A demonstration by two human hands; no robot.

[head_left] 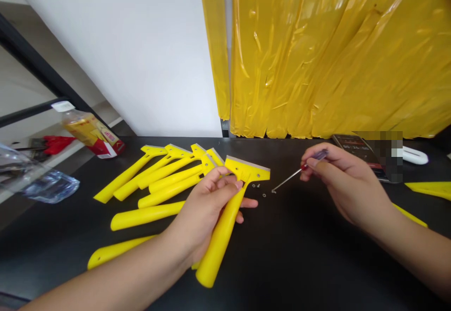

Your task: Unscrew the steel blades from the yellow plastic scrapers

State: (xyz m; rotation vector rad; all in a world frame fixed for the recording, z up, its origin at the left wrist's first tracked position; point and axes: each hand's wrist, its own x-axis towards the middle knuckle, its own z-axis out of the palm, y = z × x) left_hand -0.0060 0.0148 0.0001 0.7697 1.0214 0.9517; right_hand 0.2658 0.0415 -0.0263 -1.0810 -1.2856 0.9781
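"So, where's the scraper (221, 243)?"
"Above the table (289, 259): left hand (207, 200) has its fingers round the neck, right hand (343, 174) pinches the screwdriver (296, 173), tip at a screw (274, 191)."
"Best steady both."

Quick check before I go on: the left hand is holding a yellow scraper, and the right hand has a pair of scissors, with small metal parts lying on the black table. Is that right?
Not quite: the head view shows the right hand holding a screwdriver, not scissors. The rest of your statement stands.
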